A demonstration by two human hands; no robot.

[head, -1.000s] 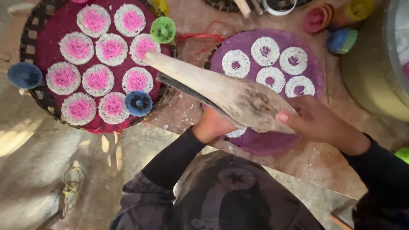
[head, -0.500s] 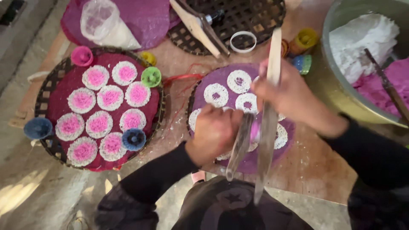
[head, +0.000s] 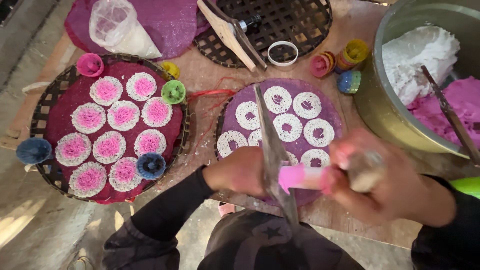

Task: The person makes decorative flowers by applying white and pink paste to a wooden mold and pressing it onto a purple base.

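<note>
1. The pink roll of dough sits low in the middle of your view, above the near edge of the purple mat, with its left end against the wooden press.
2. Your right hand is curled shut round the roll's right end; it is blurred, so I cannot tell what the greyish piece in the fingers is.
3. Your left hand grips the press from the left, forearm coming in low from the left in a black sleeve.
4. White lace rings lie on the purple mat beyond your hands.
5. To the left, a woven tray carries pink-centred rings.
6. At far right, a metal basin holds white and pink dough.
</note>
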